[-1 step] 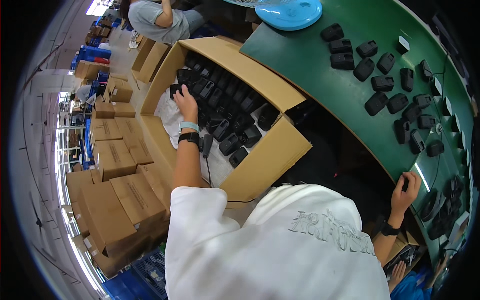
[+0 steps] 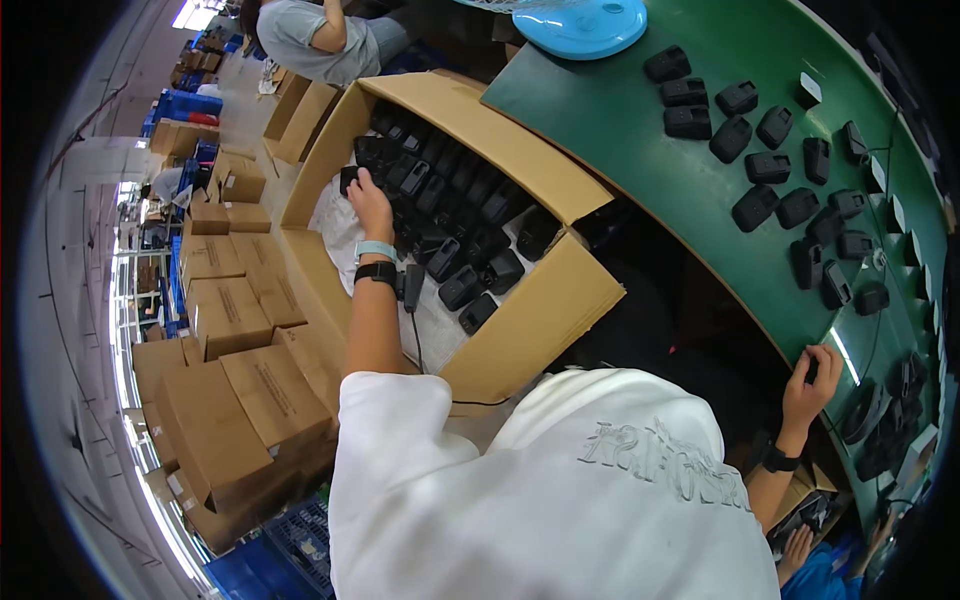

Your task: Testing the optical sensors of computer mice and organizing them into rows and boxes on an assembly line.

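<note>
My left hand [image 2: 371,207] reaches into a large open cardboard box [image 2: 505,368]. Its fingers are closed on a black plastic device [image 2: 349,179] at the left end of the rows in the box. Many similar black devices [image 2: 461,288], some with a recessed slot, lie there on white sheeting [image 2: 345,245]. My right hand [image 2: 815,385] rests at the edge of the green table [image 2: 690,215], fingers curled together. A dark spot shows between its thumb and fingers, too small to make out. A black band and a light blue one circle my left wrist; a black band circles the right.
More black devices [image 2: 767,167] lie scattered over the table, with a blue round lid-like object [image 2: 590,28] at its far end. Stacked cartons [image 2: 235,318] stand left of the box. One person [image 2: 305,42] sits beyond; another's hand [image 2: 797,548] shows at lower right.
</note>
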Motion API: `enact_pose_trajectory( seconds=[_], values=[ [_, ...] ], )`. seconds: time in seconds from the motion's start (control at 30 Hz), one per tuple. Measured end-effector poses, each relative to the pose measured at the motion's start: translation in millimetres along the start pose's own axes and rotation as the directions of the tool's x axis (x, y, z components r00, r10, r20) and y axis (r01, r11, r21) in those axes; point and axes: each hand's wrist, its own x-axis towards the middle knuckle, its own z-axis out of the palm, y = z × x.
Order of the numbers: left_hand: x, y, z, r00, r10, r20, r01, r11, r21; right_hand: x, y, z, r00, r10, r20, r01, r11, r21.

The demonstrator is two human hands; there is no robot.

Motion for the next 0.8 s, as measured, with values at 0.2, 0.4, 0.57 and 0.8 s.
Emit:
enact_pose_trajectory(
  seconds=[0.2,0.4,0.57,0.8],
  values=[
    [40,-35,-24,0.988,0.154,0.016,-0.154,0.987,0.048,-1,0,0,0.999,0.038,0.019,-0.038,0.999,-0.005],
    [49,-39,-14,0.989,0.085,0.118,-0.104,0.982,0.158,-2,-3,2,0.998,0.052,0.032,-0.051,0.999,-0.010],
    [29,-36,-12,0.988,0.094,0.126,-0.123,0.962,0.244,-3,0,5,0.997,0.072,0.025,-0.072,0.997,-0.022],
    [28,-18,-27,0.986,0.154,-0.059,-0.137,0.964,0.226,4,0,5,1.000,0.017,-0.006,-0.017,0.999,-0.032]
  ],
)
